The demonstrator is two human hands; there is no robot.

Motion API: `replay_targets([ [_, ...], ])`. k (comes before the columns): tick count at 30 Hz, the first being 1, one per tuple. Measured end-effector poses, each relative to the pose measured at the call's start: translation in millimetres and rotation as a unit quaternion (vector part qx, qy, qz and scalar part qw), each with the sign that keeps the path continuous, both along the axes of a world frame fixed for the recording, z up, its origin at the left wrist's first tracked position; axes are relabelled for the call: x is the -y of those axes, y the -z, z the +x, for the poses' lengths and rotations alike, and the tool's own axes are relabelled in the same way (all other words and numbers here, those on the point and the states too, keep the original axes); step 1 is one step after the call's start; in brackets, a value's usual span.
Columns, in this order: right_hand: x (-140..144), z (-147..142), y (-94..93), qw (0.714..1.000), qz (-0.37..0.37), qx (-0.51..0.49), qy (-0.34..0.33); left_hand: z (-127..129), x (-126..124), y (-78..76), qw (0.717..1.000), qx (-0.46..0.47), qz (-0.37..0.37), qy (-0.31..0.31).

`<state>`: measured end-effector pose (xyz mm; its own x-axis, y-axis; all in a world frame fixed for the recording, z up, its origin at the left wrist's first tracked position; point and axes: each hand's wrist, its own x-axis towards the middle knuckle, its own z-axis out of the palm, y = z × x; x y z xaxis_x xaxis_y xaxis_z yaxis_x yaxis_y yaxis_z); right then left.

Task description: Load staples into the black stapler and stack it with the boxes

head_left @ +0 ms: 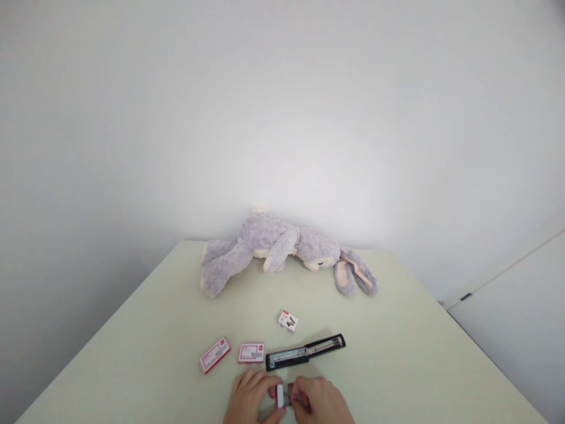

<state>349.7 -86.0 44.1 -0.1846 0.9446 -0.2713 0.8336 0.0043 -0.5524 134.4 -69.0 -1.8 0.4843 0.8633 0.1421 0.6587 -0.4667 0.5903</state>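
My left hand (253, 396) grips a small red-and-white box (279, 396) between thumb and fingers at the near edge of the table. Close on its right, the fingers of my right hand (318, 400) are closed on a grey strip of staples (288, 396) at the box's side. Whether the strip is partly inside the box I cannot tell. Just beyond both hands lies a black stapler (304, 351), opened out flat with its metal inside showing. Two flat boxes with red edges, one box (251, 353) and a tilted box (215, 355), lie to the left of the stapler.
A small white box (288, 321) with a staple picture sits beyond the stapler. A grey plush rabbit (273, 241) lies on its side along the table's back edge, against the wall. The pale green table (145, 347) narrows toward the wall.
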Motion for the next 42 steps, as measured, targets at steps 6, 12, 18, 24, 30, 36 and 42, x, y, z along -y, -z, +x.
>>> replay_targets([
  [6,10,39,6.6,0.993,0.045,-0.066,0.089,-12,2,-2.6,1.000,0.027,-0.005,-0.007],
  [12,17,47,42.6,0.978,0.007,-0.158,0.136,1,9,11.6,0.997,0.022,0.037,-0.063],
  [18,14,41,59.1,0.965,0.016,-0.195,0.173,14,9,17.1,0.992,0.001,0.094,-0.089],
  [24,-6,80,30.5,0.911,0.004,-0.323,0.256,25,9,13.6,0.977,-0.075,0.153,-0.128],
  [30,-50,71,-19.6,0.945,0.013,-0.317,0.082,40,11,18.4,0.970,-0.092,0.141,-0.177],
  [36,-72,19,-28.8,0.973,0.048,-0.224,-0.006,39,11,23.6,0.965,-0.103,0.151,-0.188],
  [42,-75,5,-26.3,0.990,0.068,-0.120,-0.028,40,11,25.8,0.966,-0.111,0.154,-0.174],
])
